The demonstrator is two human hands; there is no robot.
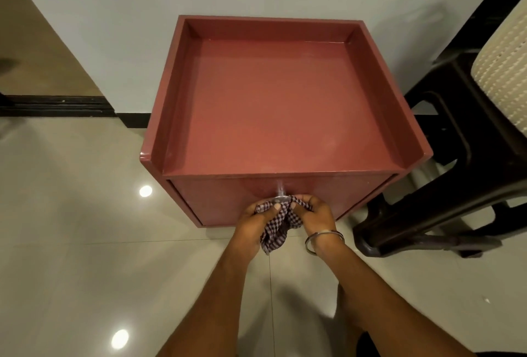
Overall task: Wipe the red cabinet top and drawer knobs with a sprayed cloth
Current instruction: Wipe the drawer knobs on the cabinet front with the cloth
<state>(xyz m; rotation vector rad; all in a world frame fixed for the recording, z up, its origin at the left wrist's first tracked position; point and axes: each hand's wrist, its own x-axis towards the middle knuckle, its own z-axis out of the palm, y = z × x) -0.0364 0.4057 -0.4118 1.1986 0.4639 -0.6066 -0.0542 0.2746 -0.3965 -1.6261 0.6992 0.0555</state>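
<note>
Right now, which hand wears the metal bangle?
The right hand: a metal bangle circles its wrist, while the left hand has a bare wrist. Both grip the checked cloth at the drawer knob.

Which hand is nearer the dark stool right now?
Right. The right hand, grips the checked cloth at the drawer knob on the side toward the stool; the left hand sits beyond it, farther away.
</note>
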